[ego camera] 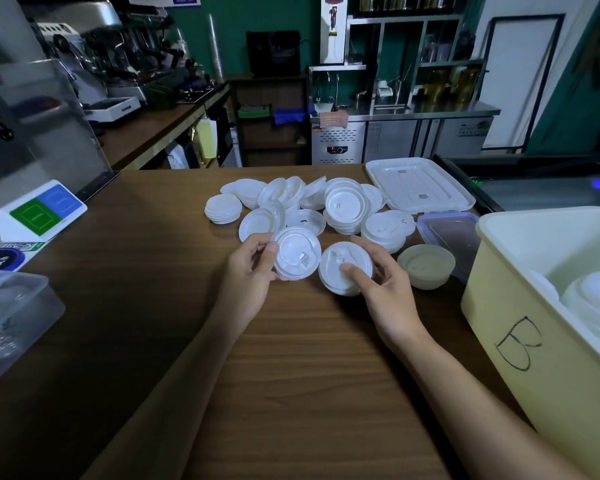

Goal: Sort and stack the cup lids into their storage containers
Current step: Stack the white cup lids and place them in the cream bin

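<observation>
Lids in both hands rn: left hand (253, 268) clamps one small lid stack (297, 252), right hand (378, 285) another (343, 271). Bin B (534, 341) sits on the desk just right, so right hand's nearer imo.

Left hand (253, 268) and right hand (378, 285), fingers curled, each gripping.

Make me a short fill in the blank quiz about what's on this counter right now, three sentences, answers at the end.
1. Each hand holds a small stack of white ____: left hand, right hand.
2. The yellow bin at the right is marked with the letter ____.
3. The loose pile of lids lies on a ____ counter.

Answers: lids; B; wooden
</observation>
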